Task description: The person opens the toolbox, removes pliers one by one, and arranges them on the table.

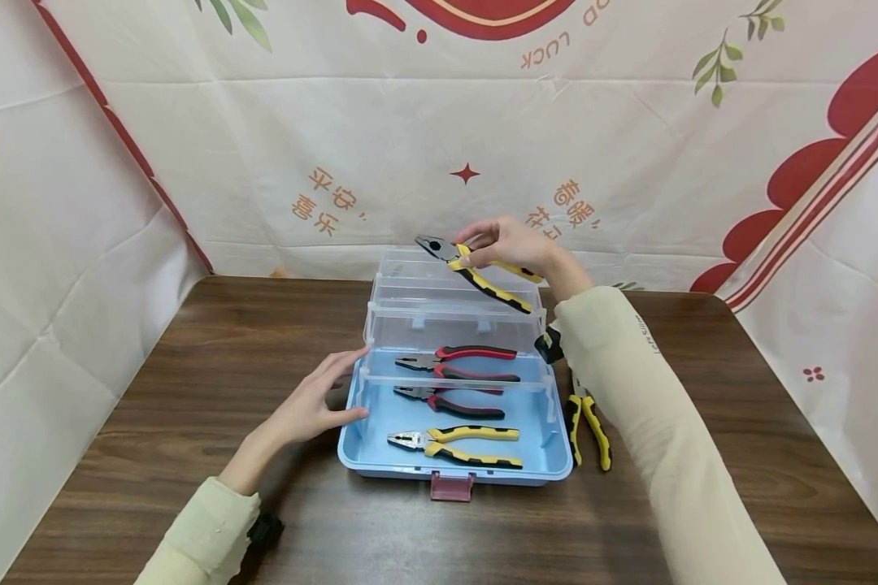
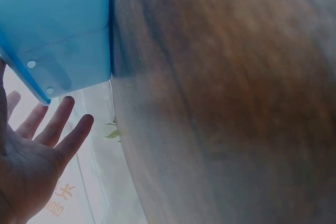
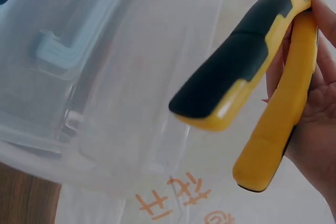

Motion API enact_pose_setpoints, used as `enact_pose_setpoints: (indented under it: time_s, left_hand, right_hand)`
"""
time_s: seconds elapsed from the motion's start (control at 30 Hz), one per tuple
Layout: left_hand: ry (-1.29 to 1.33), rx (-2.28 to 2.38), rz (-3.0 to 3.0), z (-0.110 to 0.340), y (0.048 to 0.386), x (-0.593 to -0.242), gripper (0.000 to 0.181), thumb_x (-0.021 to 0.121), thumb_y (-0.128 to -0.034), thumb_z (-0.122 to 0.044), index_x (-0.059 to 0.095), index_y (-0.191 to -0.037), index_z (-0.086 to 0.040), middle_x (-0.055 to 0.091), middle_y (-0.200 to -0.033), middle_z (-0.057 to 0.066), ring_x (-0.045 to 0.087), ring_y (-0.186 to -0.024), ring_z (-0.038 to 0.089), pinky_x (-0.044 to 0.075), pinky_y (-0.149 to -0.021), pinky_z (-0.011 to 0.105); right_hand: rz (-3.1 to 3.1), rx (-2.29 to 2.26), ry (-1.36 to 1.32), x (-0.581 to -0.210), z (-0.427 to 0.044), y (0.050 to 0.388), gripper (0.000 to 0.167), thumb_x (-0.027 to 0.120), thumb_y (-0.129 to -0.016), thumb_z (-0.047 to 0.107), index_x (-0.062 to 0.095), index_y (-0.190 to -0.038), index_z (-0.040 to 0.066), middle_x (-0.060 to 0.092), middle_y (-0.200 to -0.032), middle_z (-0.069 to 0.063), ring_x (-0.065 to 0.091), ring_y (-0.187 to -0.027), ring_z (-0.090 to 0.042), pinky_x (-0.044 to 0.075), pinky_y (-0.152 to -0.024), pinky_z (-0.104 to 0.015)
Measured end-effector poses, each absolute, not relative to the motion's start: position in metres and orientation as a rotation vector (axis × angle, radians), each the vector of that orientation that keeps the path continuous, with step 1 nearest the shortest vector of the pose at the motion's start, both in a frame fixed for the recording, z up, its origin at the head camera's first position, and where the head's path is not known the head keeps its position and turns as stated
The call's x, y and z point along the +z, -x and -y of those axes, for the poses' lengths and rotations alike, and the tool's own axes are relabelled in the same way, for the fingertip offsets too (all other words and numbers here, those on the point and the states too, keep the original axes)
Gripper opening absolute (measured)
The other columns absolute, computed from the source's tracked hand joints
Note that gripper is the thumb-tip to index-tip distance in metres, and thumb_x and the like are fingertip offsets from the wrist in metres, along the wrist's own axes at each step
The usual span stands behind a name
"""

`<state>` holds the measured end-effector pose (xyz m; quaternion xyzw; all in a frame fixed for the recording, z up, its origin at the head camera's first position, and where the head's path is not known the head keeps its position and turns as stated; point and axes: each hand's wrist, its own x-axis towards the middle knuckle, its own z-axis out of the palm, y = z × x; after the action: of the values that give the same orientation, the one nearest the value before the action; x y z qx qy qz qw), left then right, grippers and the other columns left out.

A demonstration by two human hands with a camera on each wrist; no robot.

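Observation:
My right hand (image 1: 508,246) pinches yellow-and-black pliers (image 1: 493,291) near the pivot, raised over the back of the toolbox. Their jaws point left and the handles spread apart, one of them large in the right wrist view (image 3: 226,77). Fingers fairly straight, my left hand (image 1: 307,406) touches the left side of the blue toolbox (image 1: 380,469). Inside the box lie red-and-black pliers (image 1: 475,352), a second red-and-black pair (image 1: 475,412) and yellow-and-black pliers (image 1: 475,459) at the front, all with jaws to the left.
The box's clear lid (image 1: 439,292) and tray stand raised at the back. A pink latch (image 1: 451,487) hangs at the front. More yellow-and-black pliers (image 1: 597,435) lie on the wooden table (image 1: 190,390) right of the box. A printed cloth (image 1: 380,146) hangs behind.

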<state>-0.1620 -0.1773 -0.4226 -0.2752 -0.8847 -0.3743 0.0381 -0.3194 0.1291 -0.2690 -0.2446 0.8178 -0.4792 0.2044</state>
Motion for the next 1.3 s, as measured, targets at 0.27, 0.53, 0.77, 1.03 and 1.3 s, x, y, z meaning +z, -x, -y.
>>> enact_pose_setpoints:
  time_s: [0.27,0.53,0.77,1.03,1.3]
  left_hand:
    - [0.844,-1.150,2.721,0.177,0.162,-0.424,0.078,0.067,-0.0751,-0.041,0.026,-0.139,-0.024,0.033,-0.133,-0.001,0.040,-0.113,0.019,0.036,-0.088,0.044]
    - [0.845,-1.154,2.722,0.178,0.161,-0.423,0.078,0.068,-0.0753,-0.040,0.026,-0.140,-0.023,0.033,-0.132,0.001,0.040,-0.114,0.023,0.036,-0.088,0.045]
    - [0.836,-1.157,2.727,0.178,0.161,-0.424,0.078,0.068,-0.0752,-0.039,0.026,-0.139,-0.023,0.033,-0.132,0.001,0.039,-0.114,0.024,0.036,-0.088,0.045]
    - [0.830,-1.152,2.734,0.178,0.161,-0.423,0.078,0.067,-0.0750,-0.042,0.026,-0.139,-0.024,0.033,-0.132,0.001,0.039,-0.114,0.021,0.036,-0.088,0.046]
    - [0.835,-1.161,2.731,0.177,0.161,-0.421,0.078,0.068,-0.0751,-0.039,0.026,-0.139,-0.024,0.033,-0.132,0.001,0.039,-0.114,0.021,0.036,-0.088,0.046]
  right_hand:
    - [-2.361,-1.346,0.665,-0.260,-0.144,0.315,0.035,0.064,-0.081,0.012,0.057,-0.115,0.007,0.063,-0.097,-0.010,0.055,-0.093,-0.023,0.042,-0.082,-0.038]
    - [-2.377,-1.433,0.569,-0.258,-0.164,0.313,0.041,0.068,-0.078,0.018,0.056,-0.117,0.007,0.062,-0.100,-0.010,0.055,-0.093,-0.024,0.042,-0.084,-0.037]
    - [-2.414,-1.514,0.488,-0.259,-0.182,0.309,0.042,0.068,-0.078,0.016,0.055,-0.117,0.005,0.063,-0.096,-0.007,0.057,-0.087,-0.022,0.044,-0.080,-0.034]
    - [-2.405,-1.595,0.449,-0.258,-0.206,0.303,0.044,0.066,-0.080,0.013,0.051,-0.119,-0.002,0.054,-0.116,-0.013,0.058,-0.086,-0.015,0.046,-0.078,-0.030]
    - [-2.434,-1.632,0.296,-0.268,-0.229,0.294,0.047,0.067,-0.080,0.017,0.050,-0.121,0.002,0.063,-0.092,0.001,0.060,-0.082,-0.014,0.047,-0.075,-0.028]
